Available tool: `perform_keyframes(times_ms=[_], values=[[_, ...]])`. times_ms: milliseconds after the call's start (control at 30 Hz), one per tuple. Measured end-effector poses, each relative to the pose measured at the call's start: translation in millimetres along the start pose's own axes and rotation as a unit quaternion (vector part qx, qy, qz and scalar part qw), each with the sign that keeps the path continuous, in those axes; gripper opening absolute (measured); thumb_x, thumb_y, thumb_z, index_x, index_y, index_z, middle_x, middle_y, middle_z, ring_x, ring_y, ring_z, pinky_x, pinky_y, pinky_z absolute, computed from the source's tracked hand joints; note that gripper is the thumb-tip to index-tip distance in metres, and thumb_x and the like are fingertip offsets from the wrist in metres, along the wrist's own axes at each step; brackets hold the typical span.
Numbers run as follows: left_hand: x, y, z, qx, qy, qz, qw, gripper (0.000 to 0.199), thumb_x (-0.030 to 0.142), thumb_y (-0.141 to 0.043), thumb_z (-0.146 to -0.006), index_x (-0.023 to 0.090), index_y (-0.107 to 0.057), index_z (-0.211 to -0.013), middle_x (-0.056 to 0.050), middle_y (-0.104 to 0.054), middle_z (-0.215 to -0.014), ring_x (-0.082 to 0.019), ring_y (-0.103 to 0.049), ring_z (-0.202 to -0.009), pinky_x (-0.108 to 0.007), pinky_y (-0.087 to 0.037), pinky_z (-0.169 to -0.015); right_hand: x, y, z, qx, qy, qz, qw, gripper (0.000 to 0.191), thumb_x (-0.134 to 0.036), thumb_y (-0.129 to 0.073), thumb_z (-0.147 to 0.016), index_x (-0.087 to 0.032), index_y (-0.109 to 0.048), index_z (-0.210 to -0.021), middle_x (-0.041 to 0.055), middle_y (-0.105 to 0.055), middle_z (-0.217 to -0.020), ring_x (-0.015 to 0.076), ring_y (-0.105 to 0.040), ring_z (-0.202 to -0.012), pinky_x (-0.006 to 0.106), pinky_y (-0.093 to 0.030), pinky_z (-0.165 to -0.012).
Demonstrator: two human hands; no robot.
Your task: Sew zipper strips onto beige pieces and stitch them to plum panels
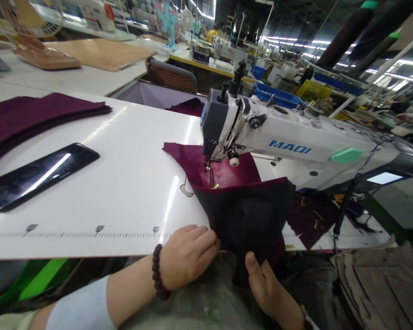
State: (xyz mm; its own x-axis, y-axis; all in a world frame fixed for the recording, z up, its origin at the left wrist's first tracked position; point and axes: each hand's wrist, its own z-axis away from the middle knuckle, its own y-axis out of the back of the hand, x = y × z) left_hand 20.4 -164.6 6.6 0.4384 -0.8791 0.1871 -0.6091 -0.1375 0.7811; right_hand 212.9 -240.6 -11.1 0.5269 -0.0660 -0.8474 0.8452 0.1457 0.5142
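A maroon fabric piece (232,167) with a black underside (244,217) lies under the needle area of a white sewing machine (289,142). Its near part is folded up and hangs over the table's front edge. A short slot with a bit of yellow metal, perhaps a zipper, shows near the presser foot. My left hand (189,254), with a beaded bracelet at the wrist, is closed at the fabric's lower left edge; its fingertips are partly hidden. Below the black side, my right hand (270,286) has its thumb and fingers apart, close against the cloth.
A dark phone-like slab (43,176) and stacked maroon pieces (37,119) lie left on the white table (131,183). More maroon pieces with yellow metal (313,217) lie under the machine arm. Folded brown cloth (382,279) is at lower right. A fan (37,41) stands behind.
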Motion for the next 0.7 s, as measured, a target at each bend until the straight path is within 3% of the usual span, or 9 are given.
perform_keyframes(times_ms=[233,567,700], values=[[0.9,-3.7,3.3,0.028,0.000,0.047,0.998,0.037,0.012,-0.030,-0.094,0.017,-0.044,-0.060,0.002,-0.043,-0.052,-0.011,-0.038,-0.046,-0.027,-0.029,-0.044,0.1,3.1,1.4,-0.032,-0.043,-0.001,0.999,0.065,-0.057,-0.024,-0.088,-0.011,-0.044,-0.128,0.0166,-0.050,-0.124,0.0244,-0.026,-0.130,0.044,-0.017,-0.108],[-1.0,-4.9,4.8,0.016,0.003,0.091,0.996,0.034,0.014,-0.031,-0.094,0.017,-0.046,-0.064,0.002,-0.045,-0.053,-0.012,-0.037,-0.045,-0.028,-0.029,-0.043,-20.3,24.1,-12.5,-0.088,0.069,0.096,0.989,0.051,-0.044,-0.023,-0.093,-0.015,-0.040,-0.131,0.0121,-0.044,-0.131,0.0210,-0.036,-0.125,0.037,-0.031,-0.104],[-0.3,-13.0,8.4,-0.018,-0.012,0.085,0.996,0.036,0.014,-0.028,-0.095,0.016,-0.049,-0.066,0.001,-0.047,-0.055,-0.012,-0.040,-0.046,-0.028,-0.031,-0.044,-25.6,29.1,-20.5,-0.107,0.108,0.133,0.979,0.049,-0.039,-0.026,-0.093,-0.013,-0.034,-0.134,0.0139,-0.046,-0.128,0.0207,-0.037,-0.124,0.037,-0.033,-0.103]])
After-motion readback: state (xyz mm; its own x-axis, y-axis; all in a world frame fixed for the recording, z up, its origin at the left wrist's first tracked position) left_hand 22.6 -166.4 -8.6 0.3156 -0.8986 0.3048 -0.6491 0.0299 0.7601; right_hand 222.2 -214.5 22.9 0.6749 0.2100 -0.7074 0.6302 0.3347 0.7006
